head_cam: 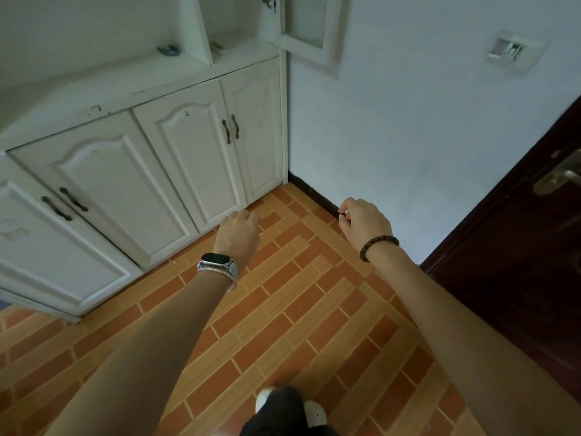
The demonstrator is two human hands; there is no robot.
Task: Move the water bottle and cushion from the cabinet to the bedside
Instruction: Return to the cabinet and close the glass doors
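A white cabinet (176,146) with several shut lower doors and dark handles stands ahead on the left. Neither a water bottle nor a cushion is in view. My left hand (239,231), with a watch on the wrist, is stretched out in front of the lower doors, fingers curled loosely downward, holding nothing. My right hand (364,221), with a bead bracelet on the wrist, hovers near the dark skirting board (314,193), fingers bent and apart, also empty.
An upper cabinet door (308,29) hangs open above the counter, where small items (169,50) lie. A white wall (424,136) is on the right, then a dark brown door (518,262) with a brass handle. The floor (298,309) is orange brick-pattern tile.
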